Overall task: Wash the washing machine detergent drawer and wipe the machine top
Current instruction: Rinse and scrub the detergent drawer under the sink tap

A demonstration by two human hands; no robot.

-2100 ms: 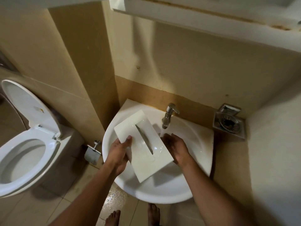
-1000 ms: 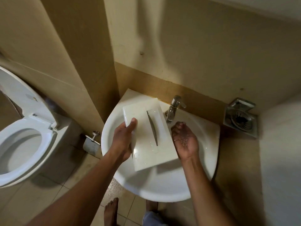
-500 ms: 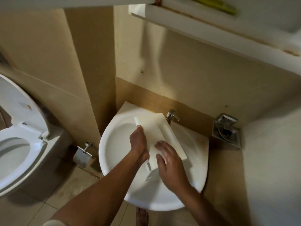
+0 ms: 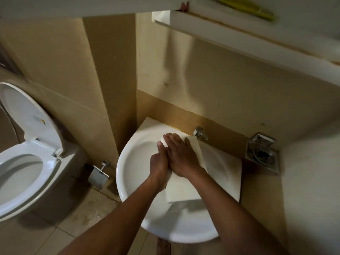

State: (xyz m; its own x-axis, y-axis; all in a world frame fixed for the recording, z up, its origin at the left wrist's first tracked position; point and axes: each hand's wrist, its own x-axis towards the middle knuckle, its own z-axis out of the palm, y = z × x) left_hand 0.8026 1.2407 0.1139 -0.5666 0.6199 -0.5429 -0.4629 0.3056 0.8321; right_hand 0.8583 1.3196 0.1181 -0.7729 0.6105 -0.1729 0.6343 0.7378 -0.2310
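While the drawer (image 4: 182, 190) stays over the sink (image 4: 128, 181), its left edge gripped by the left hand (image 4: 159, 162) with thumb on top, the right hand (image 4: 181, 157) has left the tap (image 4: 199, 133) and now presses flat on it, fingers (image 4: 173, 139) straight; rinsing seems to give way to rubbing, so the wash looks mid-course.

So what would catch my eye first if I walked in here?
In the middle, over the white sink, the left hand grips a white detergent drawer by its edge while the right hand lies flat on top. At far left a toilet stands with its lid up.
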